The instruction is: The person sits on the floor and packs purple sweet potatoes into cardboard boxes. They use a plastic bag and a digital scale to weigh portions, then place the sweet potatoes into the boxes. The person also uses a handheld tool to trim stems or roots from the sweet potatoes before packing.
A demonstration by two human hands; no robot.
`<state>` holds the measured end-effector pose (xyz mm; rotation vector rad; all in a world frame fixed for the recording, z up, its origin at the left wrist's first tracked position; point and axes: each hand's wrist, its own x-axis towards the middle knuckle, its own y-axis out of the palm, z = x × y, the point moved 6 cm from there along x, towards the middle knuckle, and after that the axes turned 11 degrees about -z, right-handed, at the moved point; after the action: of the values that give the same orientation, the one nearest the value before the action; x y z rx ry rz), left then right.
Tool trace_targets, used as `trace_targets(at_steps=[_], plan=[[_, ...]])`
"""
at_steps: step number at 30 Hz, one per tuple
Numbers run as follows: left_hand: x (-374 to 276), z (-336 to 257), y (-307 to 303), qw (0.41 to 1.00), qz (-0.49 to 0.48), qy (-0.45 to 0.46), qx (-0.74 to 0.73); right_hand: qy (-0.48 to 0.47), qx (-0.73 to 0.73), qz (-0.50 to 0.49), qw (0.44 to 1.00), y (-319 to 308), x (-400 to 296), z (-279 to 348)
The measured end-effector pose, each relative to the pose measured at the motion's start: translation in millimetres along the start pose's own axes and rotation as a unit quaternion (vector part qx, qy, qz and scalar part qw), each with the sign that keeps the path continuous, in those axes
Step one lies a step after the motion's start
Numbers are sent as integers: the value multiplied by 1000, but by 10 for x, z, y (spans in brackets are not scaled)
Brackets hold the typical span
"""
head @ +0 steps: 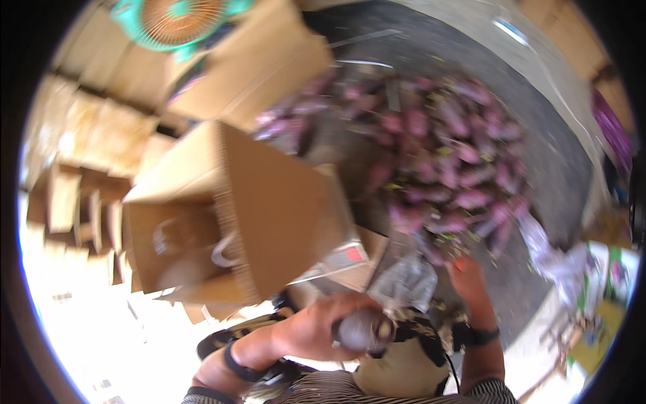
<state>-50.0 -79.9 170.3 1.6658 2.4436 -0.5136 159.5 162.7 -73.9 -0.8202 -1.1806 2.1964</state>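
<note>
My left hand (323, 323) is closed around a dark purple-brown vegetable (359, 329), whose pale round end faces up to the right. It is held low, above my lap. Farther right, my right hand (467, 278) reaches down to the near edge of a heap of long purple-pink vegetables (454, 166). Blur hides whether its fingers grip anything. Between the hands lies a crumpled clear plastic bag (406, 280). At the left stands a tilted open cardboard box (282, 212); something pale and blurred shows inside it.
A green fan (181, 20) and another cardboard piece (262, 65) are at the upper left. Stacked cartons (86, 202) line the left. The heap lies on a dark ground sheet (560, 151). Plastic film (547, 252) and printed packaging (608, 272) are at the right.
</note>
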Motion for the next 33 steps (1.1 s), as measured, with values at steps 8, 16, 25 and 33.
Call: trace_targets(at_steps=[8,16,25,33], plan=[[-1734,-877,-1727,931,-242,-121,-246,-13,58,37,998,151,-157,168],[-291,83,-2469,694,20,-206,690,-7,173,30,984,415,-218,54],[440,1185,-2489,713,125,-313,614,97,48,34,994,233,-424,-287],[486,307,-2499,870,-89,-326,359,58,236,-56,968,199,-20,-184]])
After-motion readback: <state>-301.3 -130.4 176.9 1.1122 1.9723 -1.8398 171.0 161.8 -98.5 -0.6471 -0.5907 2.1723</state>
